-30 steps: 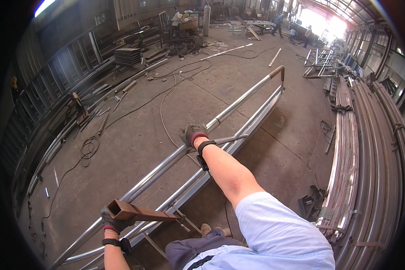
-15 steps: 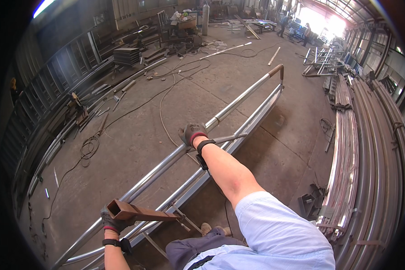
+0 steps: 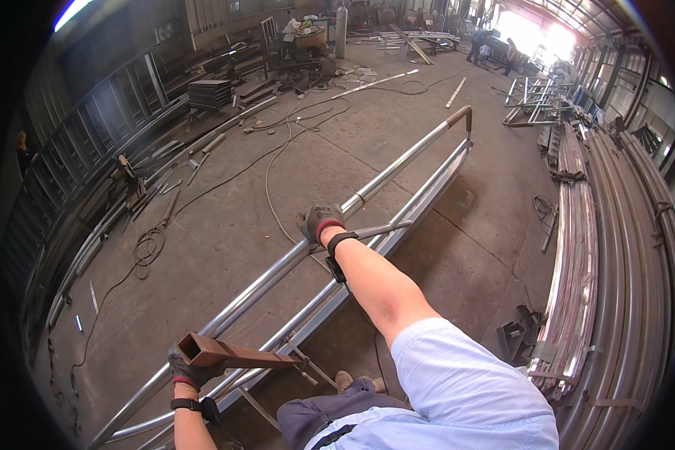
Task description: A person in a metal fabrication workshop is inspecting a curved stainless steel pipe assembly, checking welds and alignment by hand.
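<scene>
A grey-brown concrete floor (image 3: 225,202), crossed by straight seams, spreads around the right hand (image 3: 322,223). Well to that hand's left, a thin black cable (image 3: 150,241) lies in a loose coil. Far ahead of the hand stands a tall grey gas cylinder (image 3: 341,34); farther off to its right, a glaring white opening (image 3: 521,30) (bright enough to blur its own edges) lies beneath a dark-beamed roof (image 3: 592,16). Well right of the hand, long brownish-grey metal profiles (image 3: 628,262) lie bundled. Far ahead and left of it, a white strip of light (image 3: 73,13) glows high up by a dark wall (image 3: 101,52).
</scene>
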The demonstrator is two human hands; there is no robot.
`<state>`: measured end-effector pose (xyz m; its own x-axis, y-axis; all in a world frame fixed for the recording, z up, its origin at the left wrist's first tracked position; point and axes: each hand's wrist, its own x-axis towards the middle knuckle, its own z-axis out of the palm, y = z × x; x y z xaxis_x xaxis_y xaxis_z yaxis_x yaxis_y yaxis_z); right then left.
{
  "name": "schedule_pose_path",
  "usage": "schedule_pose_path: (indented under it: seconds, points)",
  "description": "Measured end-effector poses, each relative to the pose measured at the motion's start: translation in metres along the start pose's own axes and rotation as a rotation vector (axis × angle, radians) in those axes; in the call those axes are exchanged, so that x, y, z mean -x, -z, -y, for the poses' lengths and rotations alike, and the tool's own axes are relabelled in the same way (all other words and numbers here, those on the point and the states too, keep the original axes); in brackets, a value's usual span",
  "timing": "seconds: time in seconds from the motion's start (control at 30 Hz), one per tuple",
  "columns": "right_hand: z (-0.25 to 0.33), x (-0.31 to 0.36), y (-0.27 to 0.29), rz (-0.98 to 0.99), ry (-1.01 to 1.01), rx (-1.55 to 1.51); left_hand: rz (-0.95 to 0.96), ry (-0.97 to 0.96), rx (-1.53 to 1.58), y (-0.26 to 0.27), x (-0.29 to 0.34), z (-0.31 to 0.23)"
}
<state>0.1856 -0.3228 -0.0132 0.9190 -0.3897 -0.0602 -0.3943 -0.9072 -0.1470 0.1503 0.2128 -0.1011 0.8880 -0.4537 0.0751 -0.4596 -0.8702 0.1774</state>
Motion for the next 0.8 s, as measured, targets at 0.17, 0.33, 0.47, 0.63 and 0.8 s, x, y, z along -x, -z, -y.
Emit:
schedule_pose_path:
  seconds: [0.17,0.33,0.47,0.63,0.8]
  points:
    - [0.003,0.001,0.002,0.022,-0.007,0.003,0.036,0.038,-0.022,0.009,0.001,-0.011]
    - [0.0,0.001,0.002,0.017,-0.014,0.002,0.087,0.126,0.045,0.021,-0.002,-0.027]
    - [0.003,0.003,0.006,0.017,-0.019,-0.001,0.095,0.097,0.014,0.015,-0.001,-0.014]
    - [0.008,0.009,0.013,0.032,-0.006,-0.016,0.062,0.071,-0.047,0.006,0.001,-0.004]
    - [0.004,0.007,0.011,0.043,-0.031,-0.03,0.039,0.039,-0.014,0.002,0.0,-0.001]
